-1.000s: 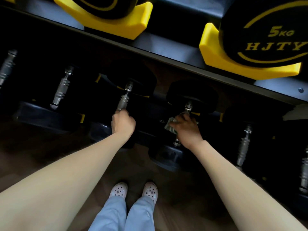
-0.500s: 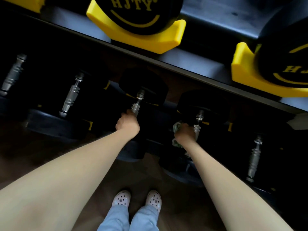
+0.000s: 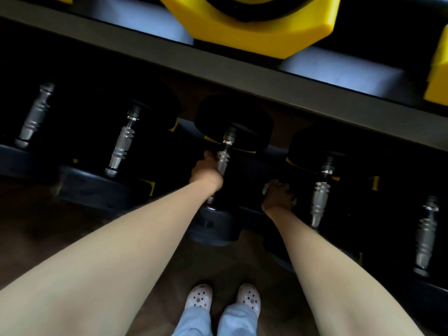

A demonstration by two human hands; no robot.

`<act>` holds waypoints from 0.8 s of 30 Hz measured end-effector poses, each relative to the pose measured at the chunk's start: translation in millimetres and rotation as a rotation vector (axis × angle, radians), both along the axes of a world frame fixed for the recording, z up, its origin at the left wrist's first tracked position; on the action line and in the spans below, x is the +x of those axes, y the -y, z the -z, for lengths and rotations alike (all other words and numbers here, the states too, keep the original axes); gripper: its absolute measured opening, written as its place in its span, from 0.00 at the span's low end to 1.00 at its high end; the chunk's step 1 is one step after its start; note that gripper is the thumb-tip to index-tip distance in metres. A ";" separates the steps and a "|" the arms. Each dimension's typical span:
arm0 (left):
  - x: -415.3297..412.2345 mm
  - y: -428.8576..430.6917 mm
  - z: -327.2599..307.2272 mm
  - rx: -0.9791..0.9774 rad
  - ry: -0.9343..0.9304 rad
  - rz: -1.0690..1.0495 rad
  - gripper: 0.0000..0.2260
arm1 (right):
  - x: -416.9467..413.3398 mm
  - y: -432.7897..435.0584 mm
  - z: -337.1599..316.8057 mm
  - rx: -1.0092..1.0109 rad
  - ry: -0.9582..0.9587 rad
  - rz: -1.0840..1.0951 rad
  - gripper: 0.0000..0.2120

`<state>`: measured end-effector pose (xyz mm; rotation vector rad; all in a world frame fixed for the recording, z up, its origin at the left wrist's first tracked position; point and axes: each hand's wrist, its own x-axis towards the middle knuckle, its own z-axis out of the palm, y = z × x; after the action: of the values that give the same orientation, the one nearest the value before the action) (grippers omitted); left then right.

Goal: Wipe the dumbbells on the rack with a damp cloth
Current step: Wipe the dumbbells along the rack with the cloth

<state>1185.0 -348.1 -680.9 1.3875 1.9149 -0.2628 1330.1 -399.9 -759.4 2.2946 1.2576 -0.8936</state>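
Several black dumbbells with steel handles lie in a row on the dark lower shelf. My left hand (image 3: 206,173) grips the handle of the middle dumbbell (image 3: 234,120), low on the bar. My right hand (image 3: 278,196) holds a pale cloth (image 3: 266,189), mostly hidden in the fist, in the gap just left of the neighbouring dumbbell's handle (image 3: 321,192). Whether that hand touches the bar cannot be told.
The upper shelf rail (image 3: 242,69) runs diagonally above, carrying a black dumbbell in a yellow cradle (image 3: 254,30). More dumbbell handles lie at left (image 3: 122,141) and right (image 3: 425,236). My feet in pale clogs (image 3: 198,297) stand on the dark wooden floor below.
My right hand with the cloth came off the right-hand dumbbell's handle and moved left into the gap. My left hand kept its grip. The view shifted left and closer.
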 end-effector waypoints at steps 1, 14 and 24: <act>0.3 1.2 -0.1 0.003 0.001 0.008 0.23 | -2.0 -2.4 -1.7 -0.029 -0.022 -0.066 0.28; 11.5 20.6 -21.4 0.008 0.080 -0.079 0.22 | 58.8 -9.8 -107.9 0.119 -1.064 0.609 0.21; 79.8 59.4 -41.1 -0.136 0.250 0.147 0.17 | 157.9 59.9 -130.1 0.131 -1.154 1.125 0.14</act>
<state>1264.8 -407.5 -639.8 1.4010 1.5664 -0.2707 1488.0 -459.8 -629.3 2.5164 0.0544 -2.8057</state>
